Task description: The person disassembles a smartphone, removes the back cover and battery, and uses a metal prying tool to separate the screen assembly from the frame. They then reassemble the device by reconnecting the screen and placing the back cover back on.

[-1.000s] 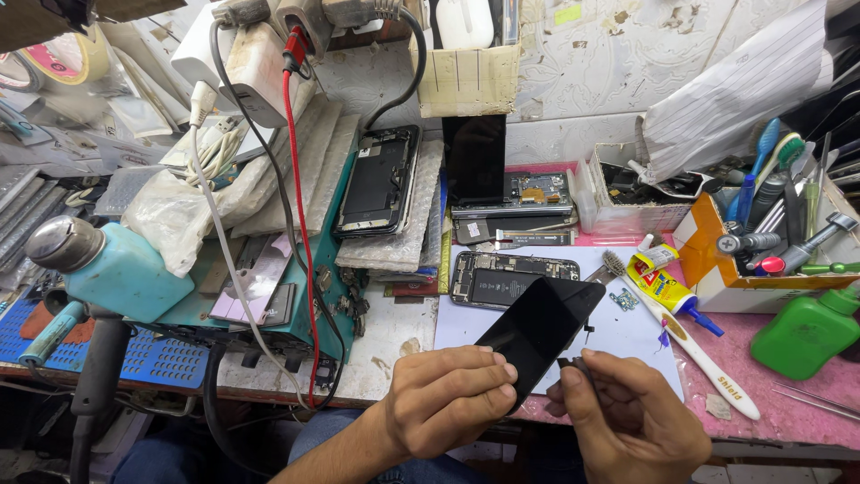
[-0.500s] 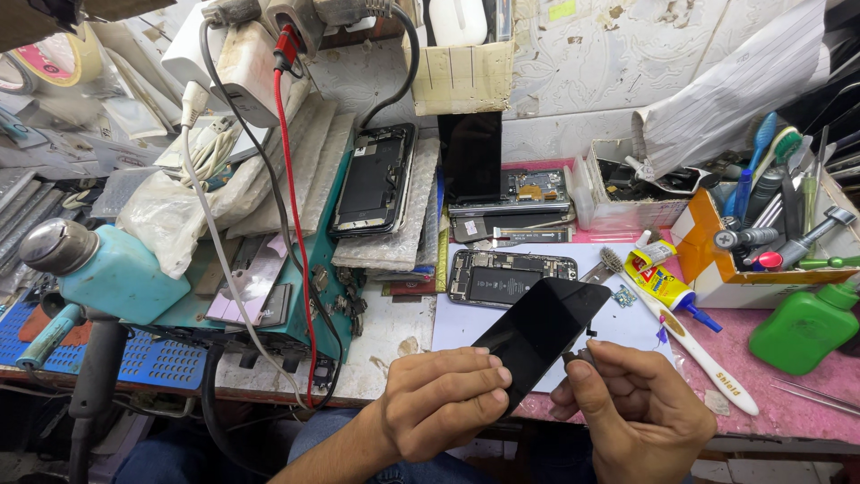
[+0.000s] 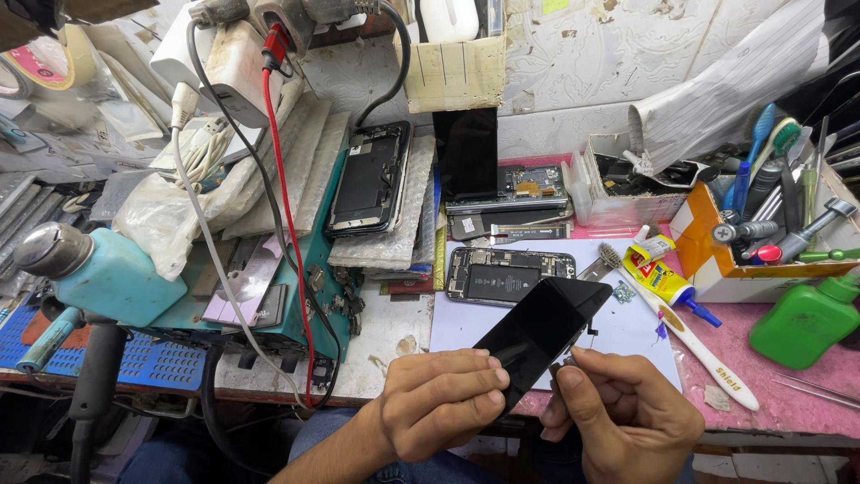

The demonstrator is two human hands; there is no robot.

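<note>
The phone screen [image 3: 542,330] you held was smooth black glass, glossy. Beneath it lay a matt white paper sheet [image 3: 627,330]. The opened phone [image 3: 511,274] showed bare metal and a matt black battery. Your worktop [image 3: 788,394] had a rough, stained pink covering. The bottle [image 3: 804,320] was shiny green plastic; the tool box [image 3: 717,260] was matt orange cardboard. The padding [image 3: 394,237] under the upper phone looked like dull foam wrap.

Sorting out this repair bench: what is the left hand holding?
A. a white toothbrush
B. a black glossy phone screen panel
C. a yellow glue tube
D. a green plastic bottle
B: the left hand grips the lower end of the black glossy phone screen panel, tilted above the white paper sheet.
</note>
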